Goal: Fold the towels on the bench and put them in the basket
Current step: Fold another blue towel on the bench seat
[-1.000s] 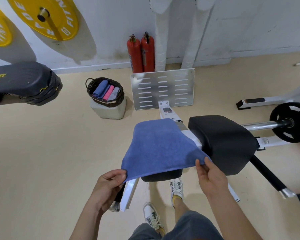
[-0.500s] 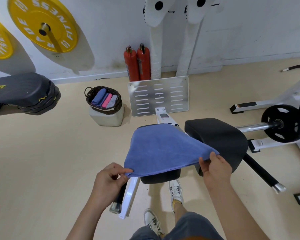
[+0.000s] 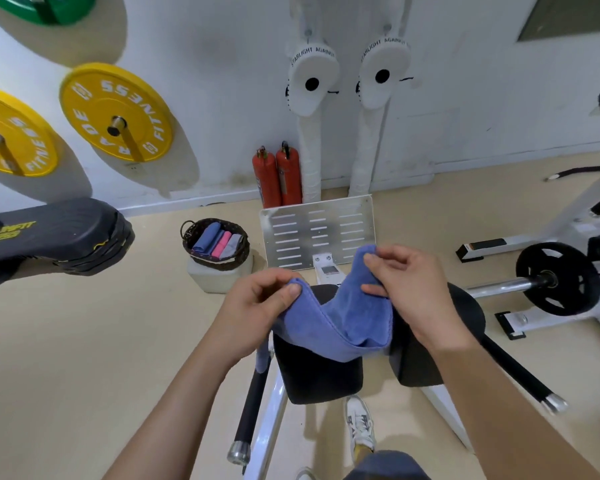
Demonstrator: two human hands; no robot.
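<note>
A blue towel sags doubled over the black bench pad. My left hand pinches its left corner and my right hand pinches its right corner, both lifted above the pad's far side. The dark wicker basket stands on a pale block on the floor to the far left of the bench. It holds folded towels, blue, pink and grey, standing side by side.
A second black pad lies right of the towel. A metal footplate and two red fire extinguishers stand beyond the bench. A barbell with a black plate lies at the right. A black padded bench juts in at the left.
Both hands carried the towel's near corners up and forward over the pad, so the flat towel is now doubled. The view tilted upward.
</note>
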